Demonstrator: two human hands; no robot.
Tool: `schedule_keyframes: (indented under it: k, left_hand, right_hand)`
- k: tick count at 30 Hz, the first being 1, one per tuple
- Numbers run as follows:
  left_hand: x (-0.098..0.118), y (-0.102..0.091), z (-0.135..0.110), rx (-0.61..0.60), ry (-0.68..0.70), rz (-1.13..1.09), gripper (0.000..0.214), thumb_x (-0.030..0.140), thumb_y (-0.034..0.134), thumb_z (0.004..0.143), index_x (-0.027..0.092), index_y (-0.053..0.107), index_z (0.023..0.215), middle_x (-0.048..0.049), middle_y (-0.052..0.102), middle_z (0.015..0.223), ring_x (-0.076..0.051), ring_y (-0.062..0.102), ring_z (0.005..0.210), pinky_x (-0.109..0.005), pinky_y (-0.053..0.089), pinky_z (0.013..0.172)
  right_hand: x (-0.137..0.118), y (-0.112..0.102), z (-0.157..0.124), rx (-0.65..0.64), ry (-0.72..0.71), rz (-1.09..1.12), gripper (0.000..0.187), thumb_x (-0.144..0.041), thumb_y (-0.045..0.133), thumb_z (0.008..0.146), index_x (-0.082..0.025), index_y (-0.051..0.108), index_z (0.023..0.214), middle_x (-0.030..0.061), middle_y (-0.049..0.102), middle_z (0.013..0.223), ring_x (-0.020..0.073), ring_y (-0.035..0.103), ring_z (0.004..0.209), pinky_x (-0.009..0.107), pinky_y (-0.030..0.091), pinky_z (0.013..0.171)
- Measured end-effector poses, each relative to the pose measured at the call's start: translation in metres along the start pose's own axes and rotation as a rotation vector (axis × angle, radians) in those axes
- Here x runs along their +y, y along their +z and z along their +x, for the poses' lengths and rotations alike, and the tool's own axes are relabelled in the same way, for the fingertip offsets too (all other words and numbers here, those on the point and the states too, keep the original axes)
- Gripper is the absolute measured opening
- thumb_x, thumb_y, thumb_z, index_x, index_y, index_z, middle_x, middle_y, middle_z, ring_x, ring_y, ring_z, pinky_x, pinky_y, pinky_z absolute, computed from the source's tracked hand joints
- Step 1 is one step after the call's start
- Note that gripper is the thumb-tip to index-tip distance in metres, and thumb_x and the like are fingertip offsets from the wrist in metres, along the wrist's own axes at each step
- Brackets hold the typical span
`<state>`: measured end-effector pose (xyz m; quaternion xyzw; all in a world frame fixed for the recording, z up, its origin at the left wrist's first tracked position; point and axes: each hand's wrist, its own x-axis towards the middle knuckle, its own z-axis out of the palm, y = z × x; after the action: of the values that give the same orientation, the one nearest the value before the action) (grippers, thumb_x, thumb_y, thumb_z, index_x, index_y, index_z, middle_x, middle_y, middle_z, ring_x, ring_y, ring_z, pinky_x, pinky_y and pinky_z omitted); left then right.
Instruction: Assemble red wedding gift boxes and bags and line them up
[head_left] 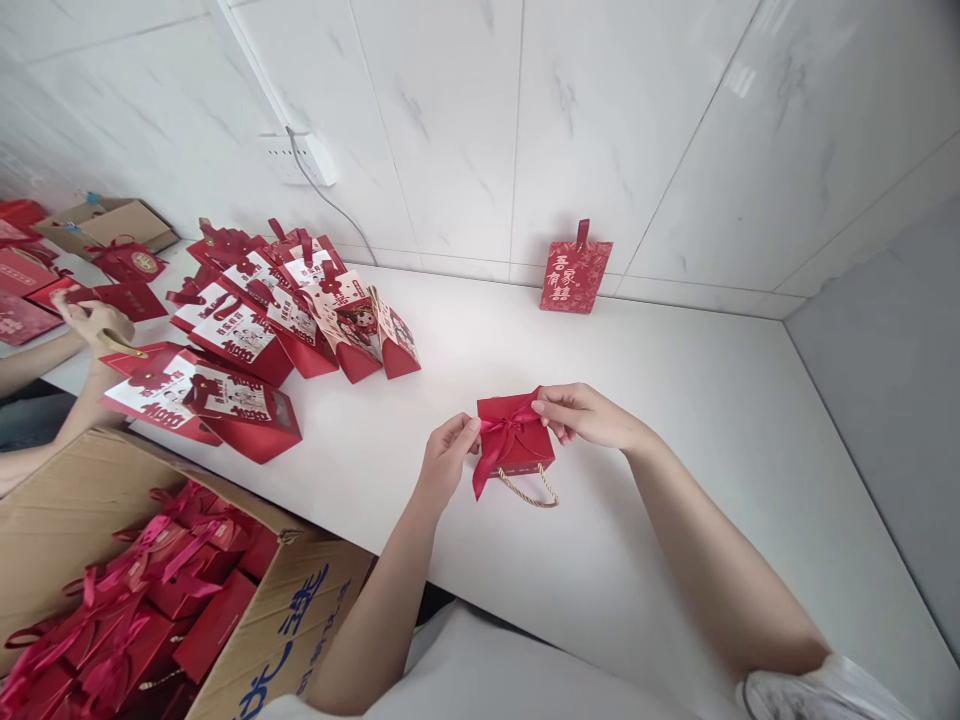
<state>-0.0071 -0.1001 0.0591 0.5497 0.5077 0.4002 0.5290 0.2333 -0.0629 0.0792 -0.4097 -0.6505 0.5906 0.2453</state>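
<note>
A small red gift box (517,445) with a red satin ribbon and a gold rope handle lies on the white table (637,520) in front of me. My left hand (448,457) pinches the ribbon at the box's left edge. My right hand (581,412) grips the box's upper right corner, fingers closed on the ribbon there. One ribbon tail hangs down over the box's front left.
A pile of red and white gift boxes (255,320) covers the table's left. An open cardboard carton (292,610) of red ribboned boxes sits at lower left. One red box (575,274) leans on the tiled wall. Another person's hand (94,322) works at far left.
</note>
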Motion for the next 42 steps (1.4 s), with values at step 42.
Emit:
schedule_keyframes:
  k: [42]
  left_hand:
    - [-0.021, 0.008, 0.0, 0.149, 0.043, -0.183, 0.039, 0.042, 0.054, 0.091, 0.017, 0.04, 0.064, 0.0025, 0.036, 0.064, -0.01, 0.034, 0.061, -0.023, 0.032, 0.061]
  right_hand:
    - [0.039, 0.004, 0.012, 0.098, -0.211, -0.041, 0.042, -0.046, 0.047, 0.096, -0.021, 0.034, 0.064, -0.0067, 0.035, 0.052, 0.0086, 0.027, 0.048, 0.024, 0.024, 0.047]
